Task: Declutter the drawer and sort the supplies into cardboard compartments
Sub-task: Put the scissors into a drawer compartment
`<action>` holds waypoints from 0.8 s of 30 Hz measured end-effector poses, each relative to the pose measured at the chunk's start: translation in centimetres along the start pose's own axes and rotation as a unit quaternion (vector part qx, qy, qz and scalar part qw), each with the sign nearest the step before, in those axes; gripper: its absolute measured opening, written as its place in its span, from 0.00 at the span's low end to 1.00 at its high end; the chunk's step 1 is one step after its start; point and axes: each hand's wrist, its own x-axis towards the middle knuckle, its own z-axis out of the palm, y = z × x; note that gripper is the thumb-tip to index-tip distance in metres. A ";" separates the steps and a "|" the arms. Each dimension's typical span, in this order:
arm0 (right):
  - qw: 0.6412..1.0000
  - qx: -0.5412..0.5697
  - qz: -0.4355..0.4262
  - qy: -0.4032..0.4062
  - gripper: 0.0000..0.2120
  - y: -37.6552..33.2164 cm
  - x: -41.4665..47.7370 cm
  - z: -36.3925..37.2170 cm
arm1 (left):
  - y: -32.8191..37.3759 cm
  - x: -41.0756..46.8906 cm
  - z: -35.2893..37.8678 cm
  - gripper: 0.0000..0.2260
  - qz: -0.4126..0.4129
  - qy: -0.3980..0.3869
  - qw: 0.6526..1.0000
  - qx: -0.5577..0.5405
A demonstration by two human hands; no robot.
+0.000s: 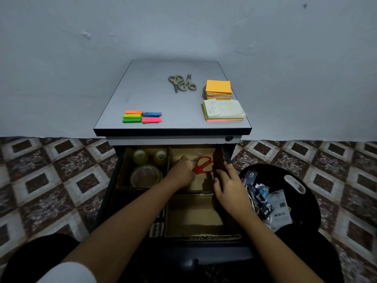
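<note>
The open drawer [110, 193] holds cardboard compartments [204, 235]. Red-handled scissors [204, 164] lie in the back right compartment, and my left hand [182, 172] is closed on their blade end. My right hand [228, 186] rests open on the cardboard wall at the drawer's right side, holding nothing. Three rolls of clear tape [145, 175] sit in the back left compartment. The front right compartment shows only bare cardboard. The front left area is dark and partly hidden by my left arm.
On the cabinet top [142, 94] lie two grey scissors [181, 82], coloured sticky flags [141, 117] and two stacks of sticky notes [218, 89], the nearer one [223, 112] with paper on it. A black bin [306, 201] of packaging stands to the right on the tiled floor.
</note>
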 end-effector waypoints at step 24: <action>0.995 0.035 -0.088 0.022 0.15 -10.8 19.6 -13.7 | -1.0 4.4 -21.9 0.13 0.024 0.192 0.978 -0.075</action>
